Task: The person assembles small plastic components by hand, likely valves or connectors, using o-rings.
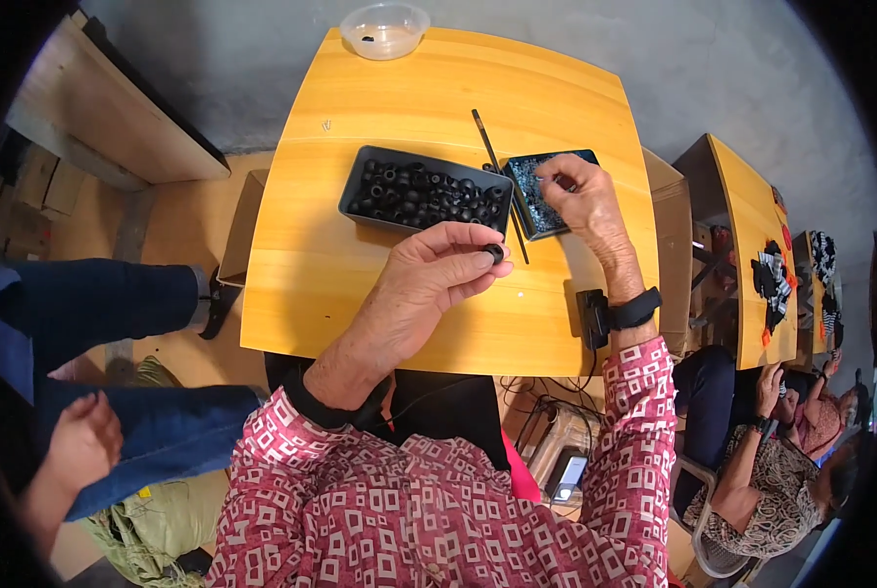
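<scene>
My left hand (424, 279) pinches a small black rounded part (495, 253) with a hole in its end, between thumb and fingers. Beyond that hand, a dark grey rectangular bin (370, 222) holds many similar black parts (414, 191). My right hand (590, 201) is over a smaller dark tray (544, 233) of tiny clear, bluish pieces (525, 178). Its thumb and fingers are closed together; whatever is between them is too small to make out. A thin black stick (484, 137) lies slantwise between bin and tray.
A clear plastic bowl (384, 39) stands at the far edge of the yellow wooden table (438, 88). By my right wrist is a black device (592, 318) with a cable. A person in jeans (154, 431) sits at the left; others work at tables (742, 225) on the right.
</scene>
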### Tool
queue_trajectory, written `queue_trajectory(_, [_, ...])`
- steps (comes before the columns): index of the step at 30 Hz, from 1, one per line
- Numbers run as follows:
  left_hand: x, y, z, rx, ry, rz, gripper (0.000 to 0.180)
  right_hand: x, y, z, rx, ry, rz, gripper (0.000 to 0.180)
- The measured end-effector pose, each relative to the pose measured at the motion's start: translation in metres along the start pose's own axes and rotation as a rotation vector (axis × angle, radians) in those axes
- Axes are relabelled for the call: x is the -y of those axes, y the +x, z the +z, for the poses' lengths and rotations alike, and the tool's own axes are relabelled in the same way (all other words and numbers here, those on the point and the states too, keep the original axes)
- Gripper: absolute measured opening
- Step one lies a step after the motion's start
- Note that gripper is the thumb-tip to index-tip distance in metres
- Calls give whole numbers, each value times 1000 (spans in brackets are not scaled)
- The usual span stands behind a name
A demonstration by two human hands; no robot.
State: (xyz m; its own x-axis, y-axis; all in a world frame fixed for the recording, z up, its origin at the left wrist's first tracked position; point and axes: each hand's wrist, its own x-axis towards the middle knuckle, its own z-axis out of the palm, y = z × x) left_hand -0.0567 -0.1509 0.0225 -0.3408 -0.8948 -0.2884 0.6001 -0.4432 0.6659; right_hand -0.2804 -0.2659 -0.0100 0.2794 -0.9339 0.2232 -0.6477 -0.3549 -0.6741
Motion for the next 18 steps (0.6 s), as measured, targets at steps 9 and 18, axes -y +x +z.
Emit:
queue_trajectory(9, [3, -1, 2, 4, 6, -21, 17, 2, -9, -3, -32, 576, 350, 9])
queue_trajectory(18, [6, -2, 1, 6, 19, -18, 16, -5, -10, -11, -35, 560, 334, 9])
